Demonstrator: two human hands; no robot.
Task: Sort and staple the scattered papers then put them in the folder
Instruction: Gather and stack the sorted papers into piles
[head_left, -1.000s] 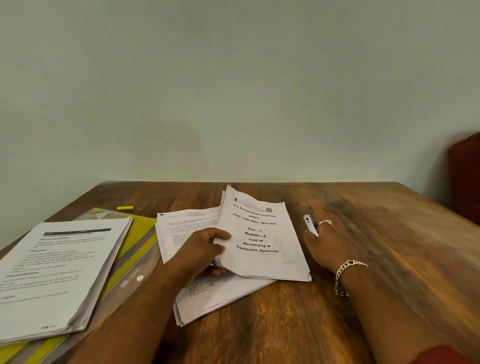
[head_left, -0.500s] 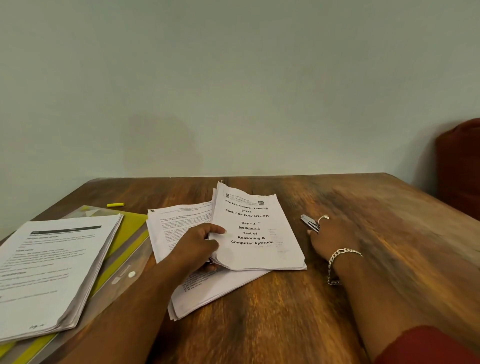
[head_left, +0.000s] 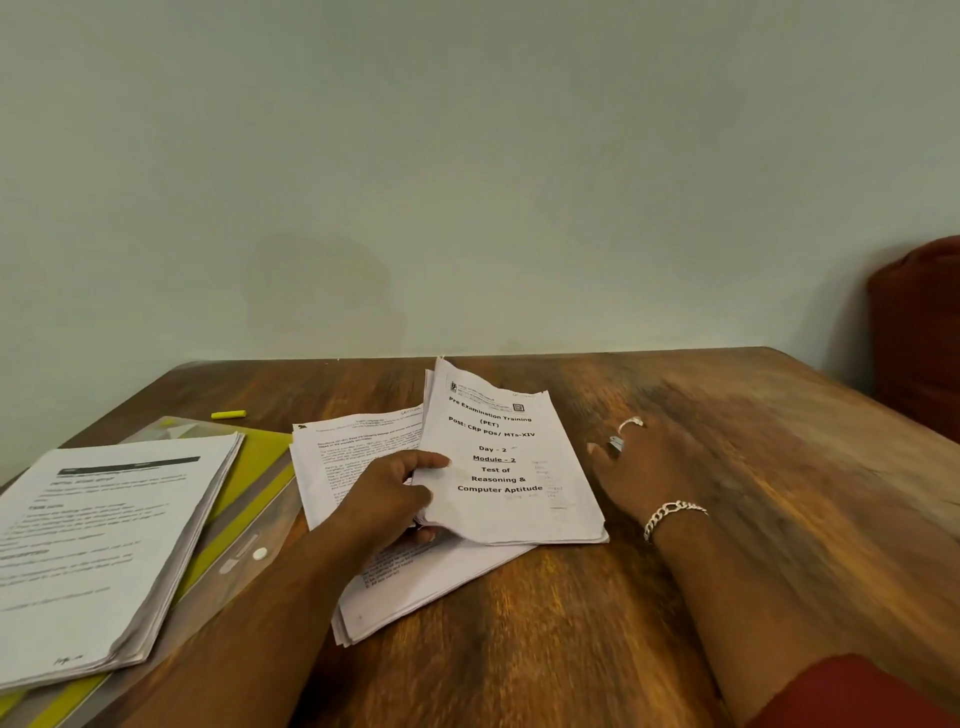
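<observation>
Lying near the middle of the wooden table (head_left: 675, 597), a bundle of printed sheets (head_left: 511, 462) headed "Pre Examination Training" is gripped at its left edge by the left hand (head_left: 387, 496), the thumb laid on top and the fingers curled underneath, so that this edge is lifted slightly. Beneath the bundle, and partly covered by it and by the left forearm, a second pile of printed pages (head_left: 410, 587) is spread flat on the wood, its lower corner reaching toward the viewer. To the right of the bundle, just beside its right edge, the right hand (head_left: 641, 467) is seen low over the table with a small silver stapler (head_left: 616, 444) held between its fingers; how tightly the fingers are curled cannot be told, since the hand is blurred. A ring (head_left: 631, 422) is worn on one finger and a chain bracelet (head_left: 672, 514) on the wrist, with a red sleeve (head_left: 852, 696) showing at the bottom corner. Farther left, a yellow folder (head_left: 249, 467) under a clear plastic cover lies flat, and a third stack of papers (head_left: 98, 545) is resting on it. Behind the folder, a small yellow cap (head_left: 228, 414) lies on the table. A pale wall (head_left: 467, 182) rises behind, and a dark red chair back (head_left: 919, 338) is seen at the far right.
</observation>
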